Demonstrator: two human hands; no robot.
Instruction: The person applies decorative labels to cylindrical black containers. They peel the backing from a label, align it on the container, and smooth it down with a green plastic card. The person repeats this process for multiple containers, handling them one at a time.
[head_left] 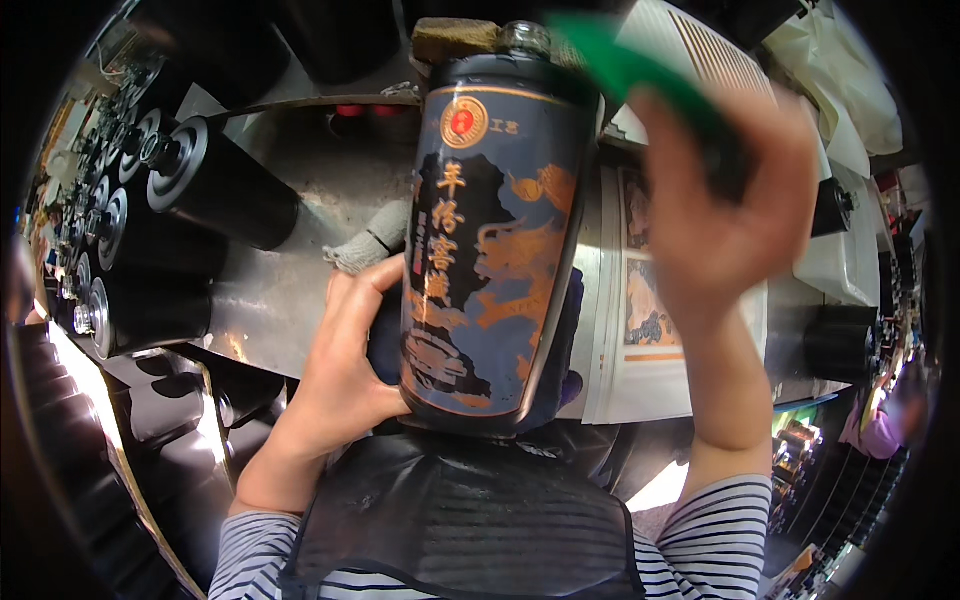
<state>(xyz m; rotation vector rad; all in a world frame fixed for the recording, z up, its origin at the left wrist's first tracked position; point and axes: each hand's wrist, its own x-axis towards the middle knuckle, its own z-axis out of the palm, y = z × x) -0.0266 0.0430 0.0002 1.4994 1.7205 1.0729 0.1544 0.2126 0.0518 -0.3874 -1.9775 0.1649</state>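
Note:
A large black bottle (495,250) with a blue, black and copper printed label lies tilted before me, its clear glass neck pointing away. My left hand (345,350) grips its lower left side, thumb near the base; part of the fingers is hidden behind it. Raised to the right of the bottle, my right hand (735,200) is closed on a flat green scraper (640,70). Both are smeared by motion, and the scraper is apart from the label. Under the bottle, dark cloth (570,340) shows at the right edge.
Several black bottles (220,185) crowd the left side. A grey rolled cloth (365,240) lies on the metal table (270,305). Beyond the neck sits a worn block (455,40). Printed label sheets (645,385) are stacked right, near a white plastic bin (845,255) and more black bottles (840,345).

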